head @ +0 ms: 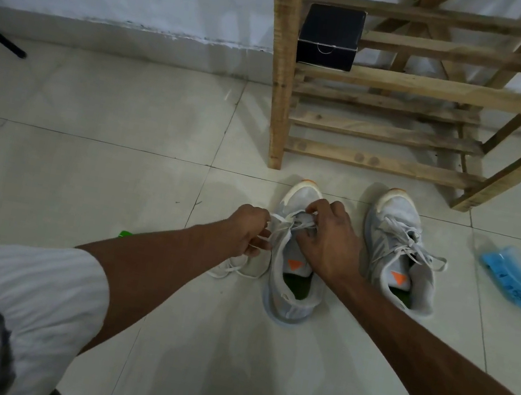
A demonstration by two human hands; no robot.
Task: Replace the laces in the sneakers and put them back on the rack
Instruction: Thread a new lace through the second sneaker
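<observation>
Both sneakers are parked on the floor [83,166] just in front of the wooden rack [411,84], toes pointed at it. The near sneaker [291,293] is the one being worked on. A strand of white lace [281,222] is pinched in the left hand [246,229] and drawn out to the side. The right hand [331,244] is curled over the eyelets, fingertips pinched on the lace up near the toe. So both grips are closed on lace, neither one wide. A loose tail [232,270] is seen lying on the tiles beside the shoe. The other sneaker [401,257] sits fully laced just to the right, with nothing touching it.

Stuff that could go wrong, just guessing:
- The shoe isn't pinned down by anything, so it could be dragged or tipped by a hard sideways tug.
- That loose tail could get snagged or knotted.
- An eyelet could be skipped, since the tongue area is hidden under the right hand.
- The blue packet [516,277] nearby could get knocked.

Whether the lace is going in or coming out can't be told.
</observation>
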